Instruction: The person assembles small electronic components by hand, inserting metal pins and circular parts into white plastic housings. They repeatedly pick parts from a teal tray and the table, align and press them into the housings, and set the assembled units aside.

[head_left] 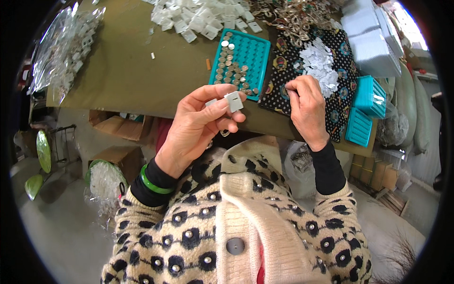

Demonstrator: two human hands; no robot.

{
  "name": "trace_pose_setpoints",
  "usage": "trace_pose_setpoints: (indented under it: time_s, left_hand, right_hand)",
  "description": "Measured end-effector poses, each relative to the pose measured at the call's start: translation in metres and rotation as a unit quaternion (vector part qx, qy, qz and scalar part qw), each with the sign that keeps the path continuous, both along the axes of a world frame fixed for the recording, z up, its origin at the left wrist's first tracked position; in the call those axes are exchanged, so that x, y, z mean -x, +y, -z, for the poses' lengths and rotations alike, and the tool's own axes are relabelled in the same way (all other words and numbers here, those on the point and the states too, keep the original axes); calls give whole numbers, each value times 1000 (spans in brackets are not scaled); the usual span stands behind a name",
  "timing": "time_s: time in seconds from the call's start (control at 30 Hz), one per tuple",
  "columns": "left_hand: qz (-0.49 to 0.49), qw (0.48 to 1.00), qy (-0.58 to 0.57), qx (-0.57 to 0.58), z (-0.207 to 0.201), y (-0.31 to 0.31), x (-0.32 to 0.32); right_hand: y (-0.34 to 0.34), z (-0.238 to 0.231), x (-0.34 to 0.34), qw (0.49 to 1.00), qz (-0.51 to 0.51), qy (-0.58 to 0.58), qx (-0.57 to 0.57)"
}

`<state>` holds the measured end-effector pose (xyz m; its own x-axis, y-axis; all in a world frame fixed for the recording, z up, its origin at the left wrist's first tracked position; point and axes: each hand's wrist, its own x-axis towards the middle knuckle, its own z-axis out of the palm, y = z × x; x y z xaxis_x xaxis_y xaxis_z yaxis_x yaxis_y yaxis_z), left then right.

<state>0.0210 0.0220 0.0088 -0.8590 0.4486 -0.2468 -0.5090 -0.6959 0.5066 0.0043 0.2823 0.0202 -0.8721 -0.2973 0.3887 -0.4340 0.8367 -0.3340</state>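
My left hand [201, 116] is closed on a small white square plastic card [233, 101] with a slit in its middle, pinched between thumb and fingers. A second white piece [211, 102] shows among the same fingers. My right hand [306, 106] hovers over the black dotted cloth [279, 87], with thumb and forefinger pressed together; whatever is between them is too small to make out. Beside it lies a heap of small white slips [319, 64]. Beyond my left hand, a teal tray [255, 47] with rows of hollows holds several small round metallic pieces [229, 66] along its left and near side.
White plastic cards [198, 16] are heaped at the table's far side, beside a tangle of metallic strands [300, 16]. A clear bag [66, 52] lies far left. Stacked white trays [371, 40] and teal trays [369, 97] line the right edge. Cardboard boxes [120, 125] stand below the table.
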Motion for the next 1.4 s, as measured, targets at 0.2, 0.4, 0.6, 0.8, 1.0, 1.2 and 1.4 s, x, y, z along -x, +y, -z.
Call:
trace_pose_setpoints:
  time_s: [0.2,0.4,0.6,0.8,1.0,1.2,1.4]
  left_hand:
    - [-7,1000,-2,6,3,-5,-5]
    - [-16,1000,-5,-5,0,-10,-7]
    - [-31,998,-44,-17,-6,-15,-9]
    - [-26,996,-45,-68,-5,-21,-9]
    - [-20,993,-37,-107,0,-22,-10]
    - [-21,992,-43,-116,4,-19,-8]
    - [-27,995,-36,-88,7,-15,-7]
  right_hand:
    - [-27,-13,-12,967,-2,-103,231]
    - [-70,-30,-16,927,-77,-131,344]
    - [-93,-35,-12,954,-112,-42,276]
    - [-106,-37,-16,964,-117,-4,240]
    - [-113,-35,-12,965,-135,23,222]
    - [-113,-33,-11,964,-143,26,222]
    - [-113,-30,-10,964,-156,5,215]
